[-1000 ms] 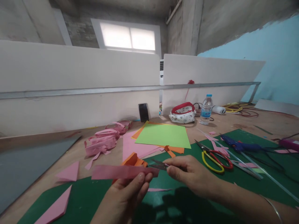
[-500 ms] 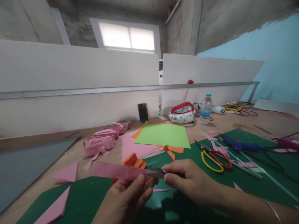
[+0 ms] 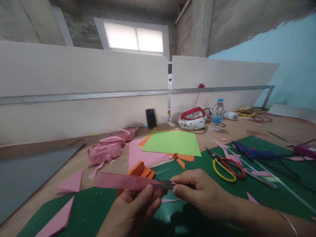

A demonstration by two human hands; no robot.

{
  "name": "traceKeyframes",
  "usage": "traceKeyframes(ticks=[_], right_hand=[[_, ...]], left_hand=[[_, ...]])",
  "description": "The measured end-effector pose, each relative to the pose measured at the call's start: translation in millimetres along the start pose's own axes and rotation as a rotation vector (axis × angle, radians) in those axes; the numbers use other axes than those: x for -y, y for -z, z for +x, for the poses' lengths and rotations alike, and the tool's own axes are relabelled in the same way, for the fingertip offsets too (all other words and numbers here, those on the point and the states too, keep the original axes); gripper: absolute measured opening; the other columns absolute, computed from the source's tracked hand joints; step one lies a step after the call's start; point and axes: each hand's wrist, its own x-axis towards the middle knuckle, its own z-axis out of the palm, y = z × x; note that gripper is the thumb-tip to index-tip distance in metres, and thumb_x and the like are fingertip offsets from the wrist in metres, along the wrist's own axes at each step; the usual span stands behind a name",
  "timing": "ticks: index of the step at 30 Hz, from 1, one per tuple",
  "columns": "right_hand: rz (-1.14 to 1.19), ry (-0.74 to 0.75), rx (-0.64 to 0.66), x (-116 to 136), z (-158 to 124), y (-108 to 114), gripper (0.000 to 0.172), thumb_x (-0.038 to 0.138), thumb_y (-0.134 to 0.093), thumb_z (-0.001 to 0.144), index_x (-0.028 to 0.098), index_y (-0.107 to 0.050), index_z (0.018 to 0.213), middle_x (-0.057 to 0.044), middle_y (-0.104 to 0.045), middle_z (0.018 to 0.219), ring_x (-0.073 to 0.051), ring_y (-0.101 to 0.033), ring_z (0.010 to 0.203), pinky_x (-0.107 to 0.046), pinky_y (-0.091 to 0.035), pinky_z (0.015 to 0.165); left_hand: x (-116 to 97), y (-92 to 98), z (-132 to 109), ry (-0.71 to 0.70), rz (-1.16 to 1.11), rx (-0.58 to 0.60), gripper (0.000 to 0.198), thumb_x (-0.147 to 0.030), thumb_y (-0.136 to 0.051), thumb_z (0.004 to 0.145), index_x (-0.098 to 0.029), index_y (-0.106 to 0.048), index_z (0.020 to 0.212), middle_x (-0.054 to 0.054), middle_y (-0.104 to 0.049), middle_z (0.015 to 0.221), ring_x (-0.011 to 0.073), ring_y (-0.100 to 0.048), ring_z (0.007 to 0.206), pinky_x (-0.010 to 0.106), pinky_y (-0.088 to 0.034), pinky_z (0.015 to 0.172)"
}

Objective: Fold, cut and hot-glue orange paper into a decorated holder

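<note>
My left hand (image 3: 137, 205) pinches a strip of pink paper (image 3: 120, 181) between thumb and fingers. Its free end sticks out to the left. My right hand (image 3: 201, 191) grips small scissors (image 3: 165, 184), whose handles are mostly hidden in my fingers. The blades point left and meet the strip's right end, just by my left thumb. Behind the strip shows a folded orange paper piece (image 3: 140, 169); whether my left hand touches it I cannot tell. A thin pink sliver (image 3: 171, 200) lies on the green mat (image 3: 93, 210) below.
Green sheets (image 3: 172, 141) lie over orange and pink paper. Red-and-yellow scissors (image 3: 225, 168) and a blue glue gun (image 3: 254, 153) are at right. Pink paper pieces (image 3: 106, 149) sit at left. Along the back stand a phone (image 3: 150, 118), a pouch (image 3: 192, 120) and a bottle (image 3: 217, 116).
The scissor blades, apart half a second ago, have closed together at the strip's right end. Both hands have stayed nearly in place.
</note>
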Motion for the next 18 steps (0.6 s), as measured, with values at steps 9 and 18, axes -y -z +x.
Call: traceKeyframes(ticks=[9,18], right_hand=[[-0.014,-0.007,-0.018,0.0,0.7,0.5,0.023,0.029,-0.050,0.086,0.014,-0.064,0.075,0.003,-0.040,0.063,-0.010,-0.036,0.060,-0.022,-0.026,0.053],[-0.007,-0.021,-0.031,1.1,0.2,-1.5,0.025,0.029,-0.049,0.086,0.013,-0.065,0.075,0.003,-0.042,0.063,-0.010,-0.037,0.059,-0.022,-0.027,0.053]], left_hand=[[-1.5,1.7,0.4,0.023,-0.001,0.015,0.016,-0.002,-0.075,0.060,-0.013,-0.068,0.069,0.007,-0.074,0.073,0.0195,-0.071,0.076,0.019,-0.057,0.064],[1.0,3.2,3.1,0.007,0.023,0.037,0.010,-0.006,-0.075,0.061,-0.012,-0.070,0.067,0.008,-0.075,0.076,0.0178,-0.071,0.072,0.020,-0.057,0.064]])
